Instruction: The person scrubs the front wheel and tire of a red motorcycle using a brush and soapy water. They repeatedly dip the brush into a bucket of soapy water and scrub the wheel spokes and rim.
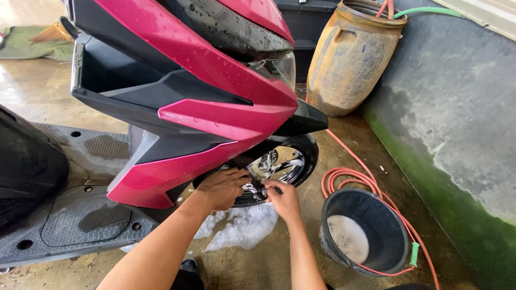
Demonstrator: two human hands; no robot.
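Observation:
A pink and black scooter fills the upper left, wet with water drops. Its front wheel sits low at the centre, with a black tyre and shiny rim. My left hand rests on the lower part of the wheel, fingers curled against the tyre. Just to its right, my right hand is closed around a small dark brush that touches the wheel near the rim. White foam lies on the wet floor under both hands.
A black bucket with soapy water stands at lower right, an orange hose coiled around it. A worn yellowish barrel stands behind, by a stained wall. The scooter footboard lies at left.

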